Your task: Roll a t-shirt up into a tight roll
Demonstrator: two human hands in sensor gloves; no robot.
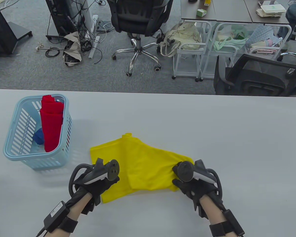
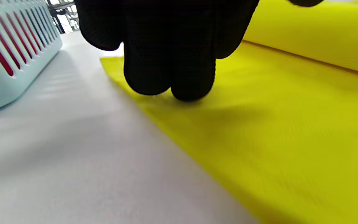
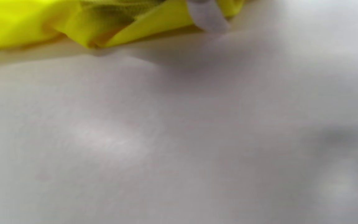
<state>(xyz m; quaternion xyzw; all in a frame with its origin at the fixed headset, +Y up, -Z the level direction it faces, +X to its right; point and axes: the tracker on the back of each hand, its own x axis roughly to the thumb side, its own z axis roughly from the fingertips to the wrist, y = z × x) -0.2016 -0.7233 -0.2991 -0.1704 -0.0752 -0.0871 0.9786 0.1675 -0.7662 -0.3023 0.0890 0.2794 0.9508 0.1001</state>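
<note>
A yellow t-shirt [image 1: 143, 167] lies folded flat on the white table [image 1: 212, 123], near the front edge. My left hand [image 1: 108, 181] is at the shirt's near left side. In the left wrist view its gloved fingertips [image 2: 169, 77] press down on the flat cloth [image 2: 275, 130] close to its left edge, and nothing is pinched. A raised fold [image 2: 322, 40] runs behind them. My right hand [image 1: 181, 184] sits on the shirt's near right edge, its fingers hidden under the tracker. The right wrist view shows only the shirt's bunched edge [image 3: 26, 21] with a white label [image 3: 207, 15].
A light blue slatted basket [image 1: 12, 153] stands at the table's left, close to my left hand, also in the left wrist view [image 2: 11, 62]. It holds a red rolled garment [image 1: 51, 123] and a blue one [image 1: 38, 136]. Office chairs and carts stand beyond the far edge.
</note>
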